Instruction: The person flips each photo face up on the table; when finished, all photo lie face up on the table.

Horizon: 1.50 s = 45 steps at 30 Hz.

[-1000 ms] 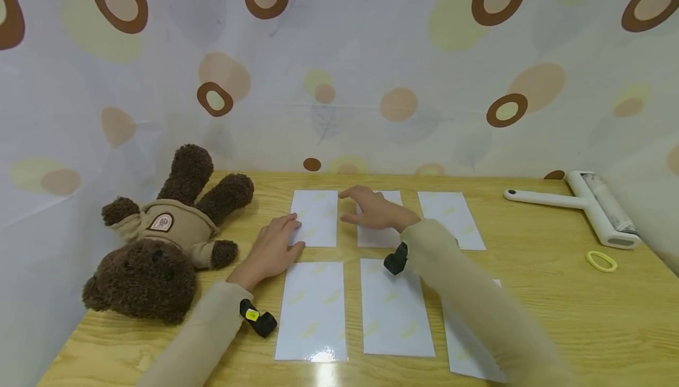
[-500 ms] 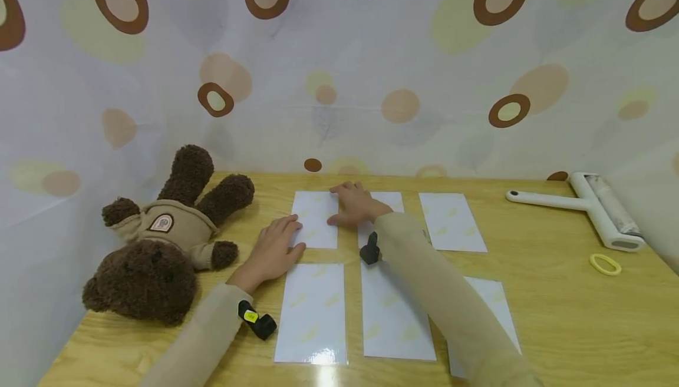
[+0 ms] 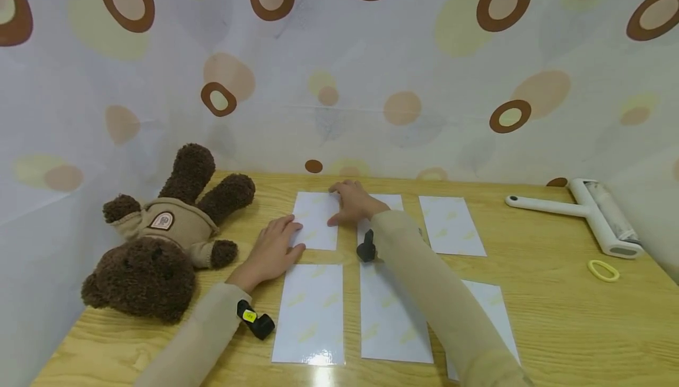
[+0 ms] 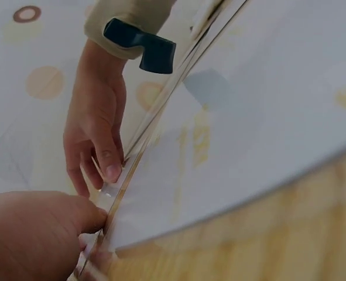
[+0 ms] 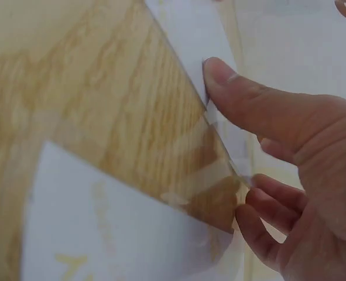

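Note:
White rectangular sheets with pale yellow marks lie in two rows on the wooden table. My left hand (image 3: 273, 251) rests at the left edge of the back-left sheet (image 3: 315, 240), fingers relaxed and fingertips over its border. My right hand (image 3: 355, 201) is at the same sheet's right edge, overlapping part of the back-middle sheet (image 3: 392, 201). In the right wrist view, the right thumb (image 5: 222, 73) touches a white sheet (image 5: 190, 35) while the other fingertips stay near its clear border. The left wrist view has the left thumb (image 4: 88, 213) against a sheet's edge, other fingers mostly hidden.
A brown teddy bear (image 3: 180, 228) in a beige sweater lies on the left. To the right are a white lint roller (image 3: 610, 222) and a yellow ring (image 3: 603, 271). A patterned curtain (image 3: 339, 80) hangs behind the table. My right sleeve (image 3: 440, 298) partly covers the front sheets.
My right hand has moved left from over the back-middle sheet to the right edge of the back-left sheet, where it has stayed. The left hand has barely moved.

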### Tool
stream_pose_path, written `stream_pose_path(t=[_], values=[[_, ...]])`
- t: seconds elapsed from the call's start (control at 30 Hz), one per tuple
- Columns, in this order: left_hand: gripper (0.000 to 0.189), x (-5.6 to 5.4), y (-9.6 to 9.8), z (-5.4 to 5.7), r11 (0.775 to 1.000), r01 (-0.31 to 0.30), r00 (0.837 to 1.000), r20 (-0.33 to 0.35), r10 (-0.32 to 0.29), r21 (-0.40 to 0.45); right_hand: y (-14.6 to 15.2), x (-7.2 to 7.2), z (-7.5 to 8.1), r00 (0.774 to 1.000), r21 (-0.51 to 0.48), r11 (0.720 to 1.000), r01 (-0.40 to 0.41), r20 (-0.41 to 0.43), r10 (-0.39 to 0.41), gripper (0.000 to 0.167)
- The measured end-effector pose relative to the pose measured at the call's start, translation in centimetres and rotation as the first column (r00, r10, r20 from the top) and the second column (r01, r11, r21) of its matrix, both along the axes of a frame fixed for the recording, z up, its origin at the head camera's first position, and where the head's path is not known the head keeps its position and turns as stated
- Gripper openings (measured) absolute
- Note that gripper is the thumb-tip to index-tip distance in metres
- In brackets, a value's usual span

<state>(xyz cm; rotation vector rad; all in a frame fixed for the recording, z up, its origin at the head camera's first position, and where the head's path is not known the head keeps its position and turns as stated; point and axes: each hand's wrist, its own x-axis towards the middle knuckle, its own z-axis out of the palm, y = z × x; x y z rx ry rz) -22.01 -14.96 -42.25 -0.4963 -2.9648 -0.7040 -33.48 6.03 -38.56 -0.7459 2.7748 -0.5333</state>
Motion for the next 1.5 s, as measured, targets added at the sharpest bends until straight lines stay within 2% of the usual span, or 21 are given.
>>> stream_pose_path(t=[0.1, 0.2, 0.3, 0.37, 0.5, 0.57, 0.73, 0.83, 0.93, 1.07, 1.17, 1.23, 1.33, 1.4, 1.5], values=[[0.054, 0.2, 0.2, 0.2, 0.995, -0.09, 0.996, 0.007, 0.09, 0.032, -0.2, 0.2, 0.2, 1.0, -0.055, 0.998, 0.023, 0.012, -0.022, 0.084], [0.06, 0.3, 0.5, 0.4, 0.981, -0.174, 0.985, 0.016, 0.174, 0.085, -0.6, 0.4, 0.5, 0.999, -0.074, 0.996, 0.044, -0.011, -0.044, 0.096], [0.06, 0.5, 0.7, 0.7, 0.965, -0.217, 0.976, 0.014, 0.218, 0.146, -0.9, 0.4, 0.6, 0.997, -0.071, 0.996, 0.058, -0.042, -0.061, 0.104], [0.059, 0.5, 0.8, 0.8, 0.953, -0.237, 0.971, 0.006, 0.24, 0.19, -1.0, 0.3, 0.6, 0.996, -0.08, 0.994, 0.073, -0.044, -0.077, 0.098], [0.056, 0.4, 0.7, 0.7, 0.93, -0.251, 0.965, -0.009, 0.263, 0.27, -0.7, -0.2, 0.1, 0.993, -0.098, 0.991, 0.09, -0.068, -0.097, 0.073], [0.054, 0.3, 0.7, 0.6, 0.919, -0.249, 0.965, 0.002, 0.261, 0.306, -0.3, -0.4, -0.1, 0.991, -0.119, 0.989, 0.089, -0.09, -0.1, 0.065], [0.055, 0.0, 0.2, 0.3, 0.893, -0.278, 0.961, 0.107, 0.257, 0.353, 0.3, -0.6, 0.1, 0.989, -0.183, 0.981, 0.067, -0.12, -0.09, 0.058], [0.045, -0.2, -0.1, 0.1, 0.88, -0.283, 0.959, 0.142, 0.247, 0.382, 0.3, -0.6, 0.4, 0.989, -0.196, 0.979, 0.062, -0.122, -0.087, 0.056], [0.029, -0.4, -0.1, 0.0, 0.847, -0.29, 0.957, 0.147, 0.25, 0.446, 0.3, -0.5, 0.6, 0.992, -0.2, 0.978, 0.057, -0.099, -0.078, 0.058], [0.021, -0.3, 0.2, 0.1, 0.759, -0.322, 0.946, 0.169, 0.276, 0.566, 0.5, -0.1, 0.8, 0.999, -0.219, 0.975, 0.038, -0.016, -0.043, 0.063], [0.018, -0.1, 0.6, 0.6, 0.686, -0.309, 0.949, 0.161, 0.273, 0.659, 0.6, 0.1, 0.9, 0.999, -0.244, 0.97, 0.011, 0.042, -0.001, 0.068], [0.017, 0.1, 0.8, 1.1, 0.662, -0.271, 0.957, 0.12, 0.265, 0.699, 0.5, 0.3, 1.0, 0.998, -0.272, 0.962, -0.011, 0.052, 0.026, 0.069], [0.015, 0.3, 1.1, 1.6, 0.654, -0.191, 0.968, 0.031, 0.248, 0.732, 0.2, 0.2, 1.1, 0.996, -0.369, 0.929, -0.016, 0.078, 0.048, 0.066], [0.016, 0.3, 1.3, 1.9, 0.663, -0.148, 0.971, -0.019, 0.238, 0.734, -0.1, 0.3, 1.2, 0.989, -0.451, 0.893, 0.006, 0.135, 0.062, 0.059], [0.017, 0.4, 1.6, 2.2, 0.678, -0.089, 0.973, -0.083, 0.217, 0.73, -0.5, 0.4, 1.5, 0.964, -0.552, 0.83, 0.082, 0.255, 0.074, 0.055]])
